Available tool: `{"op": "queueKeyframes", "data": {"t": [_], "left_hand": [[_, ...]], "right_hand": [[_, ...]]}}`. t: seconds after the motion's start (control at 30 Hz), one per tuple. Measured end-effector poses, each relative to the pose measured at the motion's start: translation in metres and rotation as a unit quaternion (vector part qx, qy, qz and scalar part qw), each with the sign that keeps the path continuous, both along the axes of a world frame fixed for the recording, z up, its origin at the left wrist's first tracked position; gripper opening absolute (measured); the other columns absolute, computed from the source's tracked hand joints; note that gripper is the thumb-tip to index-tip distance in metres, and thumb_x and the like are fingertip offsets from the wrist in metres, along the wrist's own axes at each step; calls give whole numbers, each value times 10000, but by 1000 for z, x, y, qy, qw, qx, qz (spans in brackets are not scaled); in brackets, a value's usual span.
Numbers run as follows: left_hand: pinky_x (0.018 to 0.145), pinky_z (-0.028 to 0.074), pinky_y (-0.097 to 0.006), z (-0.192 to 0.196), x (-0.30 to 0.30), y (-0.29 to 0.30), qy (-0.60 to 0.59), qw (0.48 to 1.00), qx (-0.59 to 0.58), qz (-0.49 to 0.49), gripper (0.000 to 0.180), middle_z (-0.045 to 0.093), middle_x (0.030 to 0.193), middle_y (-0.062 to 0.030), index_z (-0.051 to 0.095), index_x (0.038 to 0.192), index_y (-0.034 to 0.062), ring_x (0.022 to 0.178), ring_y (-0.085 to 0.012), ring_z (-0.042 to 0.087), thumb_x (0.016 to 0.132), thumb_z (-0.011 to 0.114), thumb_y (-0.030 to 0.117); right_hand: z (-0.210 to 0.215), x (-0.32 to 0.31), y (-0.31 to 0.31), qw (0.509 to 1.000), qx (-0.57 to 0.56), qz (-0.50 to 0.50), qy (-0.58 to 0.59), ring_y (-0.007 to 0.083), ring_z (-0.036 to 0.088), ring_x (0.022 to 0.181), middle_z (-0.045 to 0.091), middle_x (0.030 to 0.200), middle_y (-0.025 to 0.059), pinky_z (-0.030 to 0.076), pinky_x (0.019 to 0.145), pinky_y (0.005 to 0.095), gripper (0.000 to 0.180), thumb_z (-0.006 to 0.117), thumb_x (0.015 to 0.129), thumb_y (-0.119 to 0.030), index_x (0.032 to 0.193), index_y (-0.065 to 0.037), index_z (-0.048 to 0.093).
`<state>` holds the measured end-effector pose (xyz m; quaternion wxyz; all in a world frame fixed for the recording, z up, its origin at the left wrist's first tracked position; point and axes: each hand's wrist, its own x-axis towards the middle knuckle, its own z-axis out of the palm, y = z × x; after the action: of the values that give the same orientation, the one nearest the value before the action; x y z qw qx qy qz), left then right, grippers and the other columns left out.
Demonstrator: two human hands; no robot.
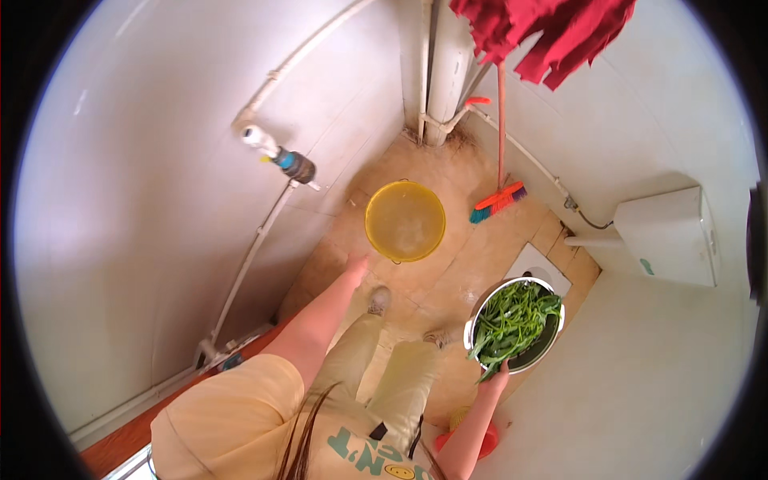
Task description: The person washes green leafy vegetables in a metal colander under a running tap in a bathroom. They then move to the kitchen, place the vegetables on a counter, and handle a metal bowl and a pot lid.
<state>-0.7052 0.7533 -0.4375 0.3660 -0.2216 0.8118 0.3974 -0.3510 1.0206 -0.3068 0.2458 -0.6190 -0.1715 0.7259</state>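
Note:
A white-rimmed dark basin [558,308] heaped with long leafy green vegetables [512,320] hangs at my right side, with my right hand [494,379] closed on its near rim beside some drooping leaves. My left hand [358,263] reaches forward, low over the floor, holding nothing, its fingers looking apart though small and blurred. Just beyond it stands a yellow bucket [406,222] of cloudy water, its thin wire handle down against the rim. I cannot tell for sure whether the left fingertips touch the bucket.
A broom [499,202] with an orange head leans behind the bucket, below a hanging red cloth [552,36]. A white cistern [668,236] and pipes line the walls. A tap fitting [292,163] juts from the left wall. A red basin [484,441] lies by my right forearm.

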Motion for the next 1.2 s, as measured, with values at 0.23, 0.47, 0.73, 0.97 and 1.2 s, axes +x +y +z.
{"op": "queueKeyframes", "data": {"t": [0.23, 0.47, 0.73, 0.97, 1.2], "left_hand": [[1011, 167, -484, -216, -65, 10, -144, 984, 100, -15, 676, 225, 1410, -127, 252, 1347, 64, 1293, -275, 185, 803, 522, 362], [887, 392, -366, -300, -103, 71, -89, 992, 70, 62, 427, 500, 1156, -142, 470, 1119, -3, 1078, -245, 463, 754, 561, 201], [719, 508, -339, -330, -131, 57, -20, 992, 122, 11, 328, 572, 984, -102, 477, 1076, 25, 860, -217, 574, 752, 456, 65], [684, 518, -361, -320, -14, 76, -89, 980, 124, 124, 295, 546, 911, -78, 455, 1033, 51, 766, -227, 562, 740, 489, 37], [705, 503, -392, -250, 44, 127, -69, 996, 44, 33, 356, 540, 956, -100, 443, 1057, 68, 815, -249, 560, 710, 522, 47]], "right_hand": [[-114, 45, -21, 996, -28, -83, 32, 261, 528, 1031, 513, 1158, 117, 469, 841, 399, 374, 399, 880, -205, 1201, -15, 424], [-219, 95, 10, 986, 54, -152, -52, 245, 542, 984, 536, 1105, 125, 488, 795, 370, 331, 423, 836, -154, 1122, -1, 493], [-260, 153, 31, 956, 28, -287, -43, 260, 583, 874, 561, 1053, 132, 525, 692, 353, 332, 376, 854, -183, 1110, -2, 485], [-224, 236, 18, 927, -2, -372, -42, 252, 598, 772, 589, 954, 134, 527, 607, 327, 295, 378, 861, -176, 1048, 15, 503], [-173, 310, 33, 923, 6, -381, -46, 230, 593, 761, 590, 947, 123, 513, 593, 299, 271, 387, 866, -157, 1045, 9, 505]]}}
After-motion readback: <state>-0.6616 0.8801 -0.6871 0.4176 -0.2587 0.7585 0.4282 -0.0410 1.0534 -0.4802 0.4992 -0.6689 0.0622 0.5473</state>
